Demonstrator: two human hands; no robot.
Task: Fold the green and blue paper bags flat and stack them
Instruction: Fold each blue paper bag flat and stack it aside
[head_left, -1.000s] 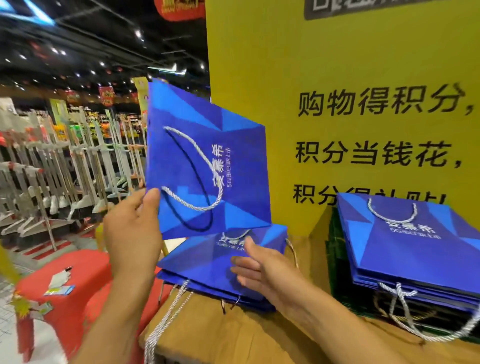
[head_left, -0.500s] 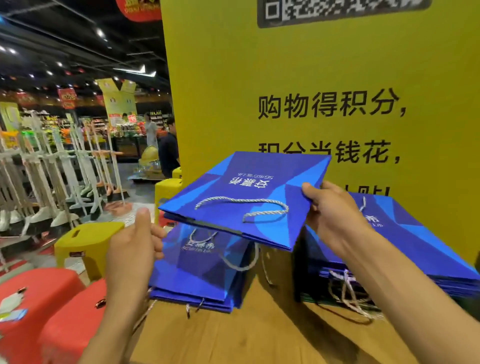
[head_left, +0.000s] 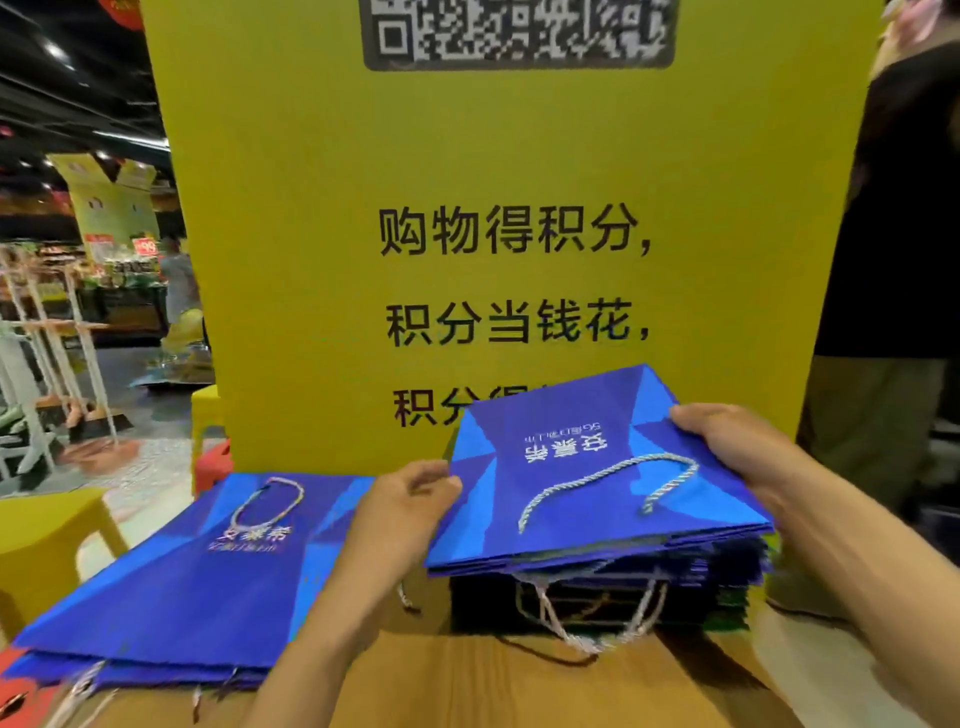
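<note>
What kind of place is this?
Probably a supermarket or large store: a yellow board with a QR code stands behind the blue bags, and goods shelves with a red price sign show far left.

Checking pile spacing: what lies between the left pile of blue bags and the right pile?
In the head view, the left hand and its forearm cross that gap, gripping the top blue bag on the right pile; beneath them, brown tabletop.
</note>
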